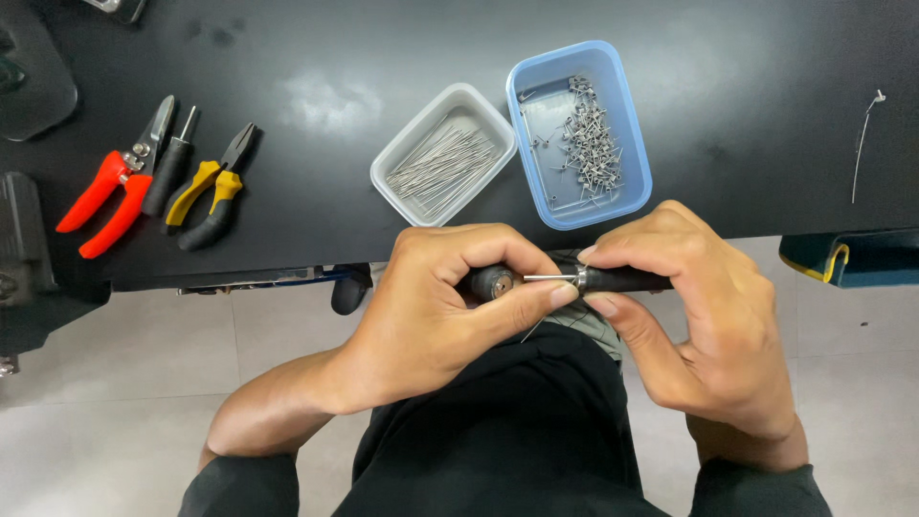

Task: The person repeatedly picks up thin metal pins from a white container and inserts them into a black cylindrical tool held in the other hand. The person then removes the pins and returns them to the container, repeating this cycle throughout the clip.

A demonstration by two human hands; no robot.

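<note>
My left hand (pixel 440 306) is closed round a dark round-ended tool piece (pixel 492 281), thumb and forefinger pressing near a thin steel rod (pixel 550 278). My right hand (pixel 689 306) grips a black tool handle (pixel 627 280) with a metal collar, from which the rod sticks out leftward. A fine wire (pixel 532 330) trails down below the rod. Both hands meet just off the front edge of the black table (pixel 287 86), above my lap.
A grey tray (pixel 402 153) holds straight wire pieces. A blue tray (pixel 536 91) beside it holds several small wound coils. Red cutters (pixel 105 191), a black screwdriver (pixel 170 168) and yellow-handled pliers (pixel 215 191) lie at left. A loose wire (pixel 864 144) lies far right.
</note>
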